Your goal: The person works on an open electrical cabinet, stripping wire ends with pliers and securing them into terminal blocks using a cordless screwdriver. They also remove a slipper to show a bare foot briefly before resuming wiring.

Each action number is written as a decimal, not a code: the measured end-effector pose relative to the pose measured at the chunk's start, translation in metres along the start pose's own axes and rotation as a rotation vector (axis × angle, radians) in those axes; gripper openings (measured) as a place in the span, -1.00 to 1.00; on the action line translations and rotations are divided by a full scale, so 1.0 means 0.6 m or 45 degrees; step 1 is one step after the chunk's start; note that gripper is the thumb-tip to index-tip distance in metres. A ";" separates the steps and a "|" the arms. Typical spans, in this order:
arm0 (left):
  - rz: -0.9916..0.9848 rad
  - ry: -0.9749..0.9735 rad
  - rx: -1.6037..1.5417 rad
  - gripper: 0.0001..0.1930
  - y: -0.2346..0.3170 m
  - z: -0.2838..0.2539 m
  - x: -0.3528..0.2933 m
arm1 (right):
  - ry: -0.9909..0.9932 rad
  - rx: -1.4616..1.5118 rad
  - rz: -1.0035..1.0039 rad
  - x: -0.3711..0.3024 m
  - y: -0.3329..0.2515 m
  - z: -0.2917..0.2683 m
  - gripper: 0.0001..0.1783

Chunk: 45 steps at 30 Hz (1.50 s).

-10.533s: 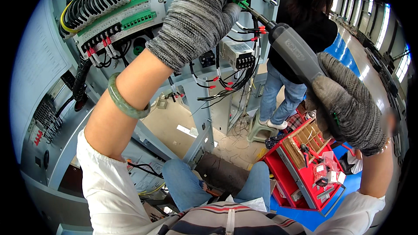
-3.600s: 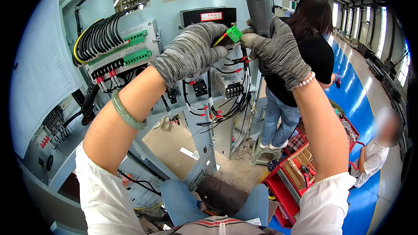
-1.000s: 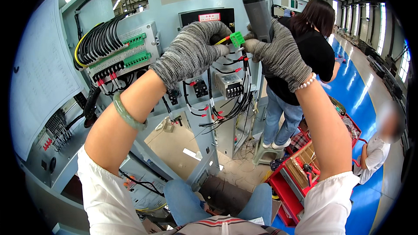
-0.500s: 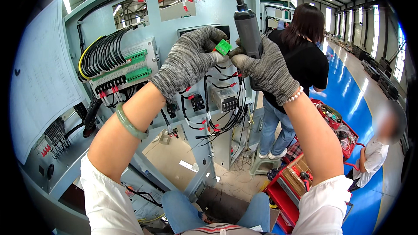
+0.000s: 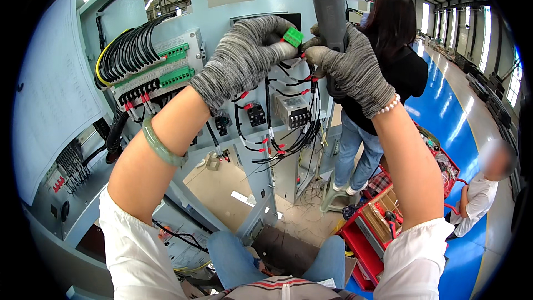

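Nearest the bottom edge of the frame were the person's knees in blue jeans [image 5: 233, 255] and the rolled white sleeves, the bare forearms rising from them toward the upper middle. A green bangle [image 5: 161, 147] sat on the left wrist. Low and to the right stood a red tool cart [image 5: 369, 244] with tools in its trays.

Higher up, both hands wore grey knit gloves. The left hand [image 5: 244, 58] was closed, its fingertips pinching a small green connector block [image 5: 292, 36] in the upper middle of the frame, just in front of the pale blue electrical cabinet [image 5: 222, 16]. The right hand [image 5: 347, 64] was wrapped around the grey body of a powered screwdriver [image 5: 330, 14], held upright, right beside the green connector block.

Behind the hands, black wires with red ends [image 5: 288, 133] hung in loops across the cabinet. At upper left, a bundle of black cables [image 5: 130, 47] ran to rows of green terminal strips [image 5: 166, 69].

Farther off, a dark-haired person in black [image 5: 400, 61] stood at the cabinet's right, and another in white [image 5: 477, 197] crouched on the blue floor [image 5: 444, 111].
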<state>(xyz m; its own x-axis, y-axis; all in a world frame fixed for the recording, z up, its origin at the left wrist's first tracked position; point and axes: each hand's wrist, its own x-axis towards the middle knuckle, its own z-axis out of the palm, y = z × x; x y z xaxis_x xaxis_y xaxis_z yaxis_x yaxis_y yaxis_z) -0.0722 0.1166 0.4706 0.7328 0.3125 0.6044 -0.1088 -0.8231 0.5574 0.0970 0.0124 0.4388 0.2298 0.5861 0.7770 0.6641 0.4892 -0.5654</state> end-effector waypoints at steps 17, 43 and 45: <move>-0.071 -0.038 0.363 -0.62 -0.014 0.011 0.010 | 0.002 0.161 0.164 0.006 -0.003 0.000 -0.51; 0.035 -0.246 0.269 -0.73 -0.027 0.013 -0.002 | 0.087 -0.398 -0.059 -0.056 -0.005 -0.002 -0.47; 0.054 -0.270 0.246 -0.72 -0.030 0.009 -0.003 | 0.108 -0.459 -0.027 -0.049 -0.006 -0.001 -0.48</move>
<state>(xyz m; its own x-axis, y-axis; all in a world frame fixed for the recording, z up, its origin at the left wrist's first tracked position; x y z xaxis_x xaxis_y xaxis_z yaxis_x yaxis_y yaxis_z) -0.0676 0.1285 0.4563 0.8567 0.1866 0.4808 -0.0269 -0.9148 0.4030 0.0884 -0.0066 0.4182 0.2614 0.5150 0.8163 0.8739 0.2328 -0.4267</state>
